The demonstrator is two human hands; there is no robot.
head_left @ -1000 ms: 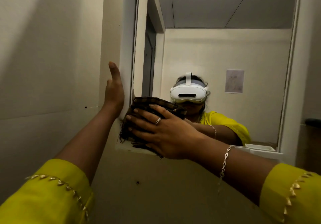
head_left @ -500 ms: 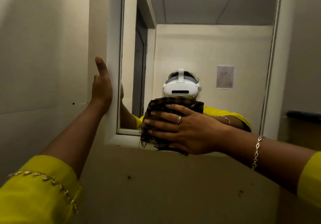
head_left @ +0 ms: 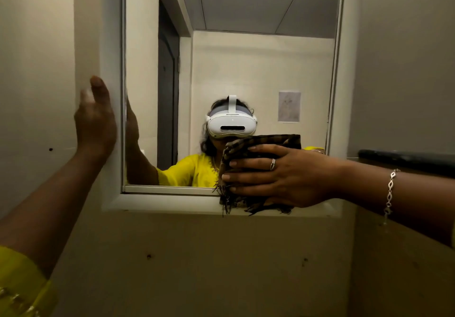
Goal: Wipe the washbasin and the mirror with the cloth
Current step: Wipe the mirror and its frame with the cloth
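Pressing the folded dark brown checked cloth (head_left: 256, 149) flat against the lower right of the rectangular white-framed wall mirror (head_left: 246, 58), your right hand (head_left: 283, 174) spreads its fingers (head_left: 242, 162) wide over the fabric, likely so the whole pad bears evenly on the glass. The cloth's fringed lower edge hangs over the mirror's bottom frame (head_left: 160, 202), which suggests you are working the lowest strip of glass. Your left hand (head_left: 94, 122) rests open and empty beside the left frame, fingers extended, probably bracing you as you lean in; whether the palm truly touches the frame is hard to tell. The washbasin is out of view, so its state cannot be judged.
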